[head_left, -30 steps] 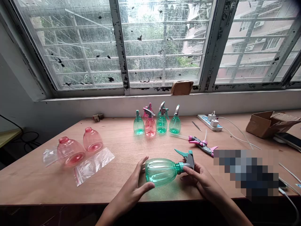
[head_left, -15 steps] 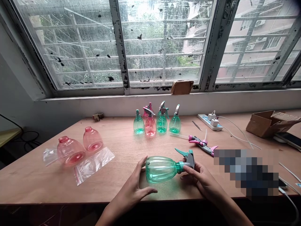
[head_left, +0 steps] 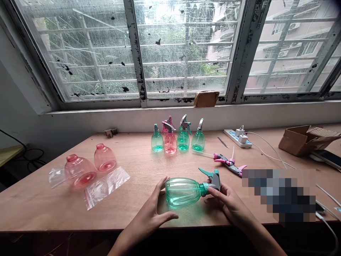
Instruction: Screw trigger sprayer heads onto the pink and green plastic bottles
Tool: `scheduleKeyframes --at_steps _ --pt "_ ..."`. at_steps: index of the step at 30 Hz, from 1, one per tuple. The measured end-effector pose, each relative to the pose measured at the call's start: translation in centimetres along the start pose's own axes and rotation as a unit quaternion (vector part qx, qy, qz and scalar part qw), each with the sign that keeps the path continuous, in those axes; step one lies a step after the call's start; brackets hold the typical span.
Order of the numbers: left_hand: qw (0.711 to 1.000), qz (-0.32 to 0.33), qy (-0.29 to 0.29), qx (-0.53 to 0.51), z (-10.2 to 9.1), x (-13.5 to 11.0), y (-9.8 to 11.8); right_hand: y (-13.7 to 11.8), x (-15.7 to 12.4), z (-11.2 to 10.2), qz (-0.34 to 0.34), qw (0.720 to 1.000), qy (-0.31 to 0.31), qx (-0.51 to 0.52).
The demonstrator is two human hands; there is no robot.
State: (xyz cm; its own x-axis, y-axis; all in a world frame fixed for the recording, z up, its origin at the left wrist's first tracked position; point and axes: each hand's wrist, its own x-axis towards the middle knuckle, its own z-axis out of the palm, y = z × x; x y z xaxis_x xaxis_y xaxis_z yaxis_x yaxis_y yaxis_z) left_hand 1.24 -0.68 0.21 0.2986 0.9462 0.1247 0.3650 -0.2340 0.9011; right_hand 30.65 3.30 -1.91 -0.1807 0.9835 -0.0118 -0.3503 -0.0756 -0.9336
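A clear green spray bottle (head_left: 182,193) lies sideways in front of me, its grey and teal trigger head pointing right. My right hand (head_left: 226,201) grips it at the neck and spray head, thumb along the collar. Around the bottle's base is my left hand (head_left: 154,204), thumb and fingers spread apart; some of its fingertips pass behind the base, and whether they touch it I cannot tell. Beyond the bottle, pink and grey spray heads (head_left: 230,165) with a clear tube lie on the table.
Several assembled green and pink spray bottles (head_left: 170,144) stand near the wall. At left are two pink bottles without heads (head_left: 80,174) and a clear zip bag (head_left: 106,186). A power strip (head_left: 237,138), cables and a cardboard box (head_left: 303,140) occupy the right, near a blurred patch.
The base of the green spray bottle has dipped very slightly. Both hands hold almost the same position, and everything else stays put.
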Motion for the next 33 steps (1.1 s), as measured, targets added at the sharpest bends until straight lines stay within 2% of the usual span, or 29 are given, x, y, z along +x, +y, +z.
scheduleKeyframes --at_steps 6,13,21,28,33 --pt "0.999 -0.039 0.011 -0.034 -0.25 0.02 0.2 0.03 -0.04 -0.05 0.009 1.0 -0.002 0.015" --pt "1.0 0.018 0.003 0.009 0.0 0.0 0.04 0.03 0.04 -0.07 0.009 0.999 -0.01 0.029" --pt "0.999 -0.024 0.013 -0.02 -0.09 0.07 -0.13 0.08 0.12 -0.07 0.009 0.999 -0.011 0.034" --pt "1.0 0.012 0.009 0.025 0.05 0.23 -0.2 0.15 0.09 -0.12 0.012 0.999 -0.014 0.033" --pt "1.0 -0.007 -0.001 0.01 -0.04 0.09 0.07 0.07 0.05 -0.02 0.008 0.999 -0.017 0.027"
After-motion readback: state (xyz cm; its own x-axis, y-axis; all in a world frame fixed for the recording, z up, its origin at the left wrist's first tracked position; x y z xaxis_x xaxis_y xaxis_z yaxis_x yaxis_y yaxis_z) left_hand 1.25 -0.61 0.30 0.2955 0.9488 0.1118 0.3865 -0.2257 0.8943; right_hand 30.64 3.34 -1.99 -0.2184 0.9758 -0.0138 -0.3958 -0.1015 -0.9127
